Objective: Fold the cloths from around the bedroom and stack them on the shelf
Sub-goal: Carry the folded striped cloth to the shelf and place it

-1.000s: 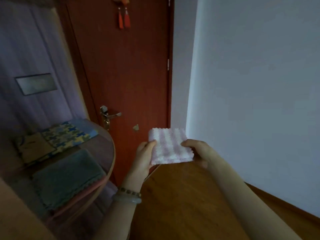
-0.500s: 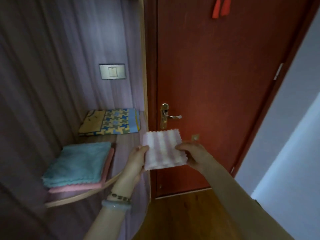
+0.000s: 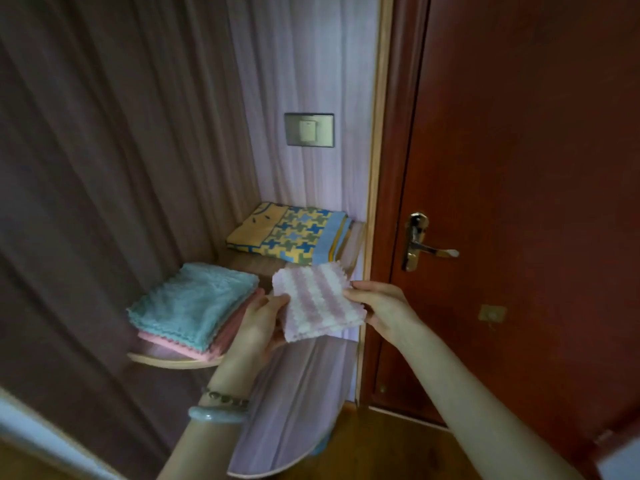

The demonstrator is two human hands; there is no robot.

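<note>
Bearing pink-white stripes: folded cloth (image 3: pixel 318 301)

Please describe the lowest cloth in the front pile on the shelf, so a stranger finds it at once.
Left of the red door, a curved shelf fills the corner. On its front edge lies a pile of folded cloths. The pink cloth is the bottom one, plain, beneath the teal cloth.

Red door (image 3: pixel 519 168) with brass handle (image 3: pixel 427 250); wall switch (image 3: pixel 309 129) beside its frame

Reddish wooden door (image 3: pixel 519 168) with brass handle (image 3: pixel 427 247), lilac wall (image 3: pixel 308 64) with switch plate (image 3: pixel 309 129), wooden floor (image 3: pixel 381 445).
</note>
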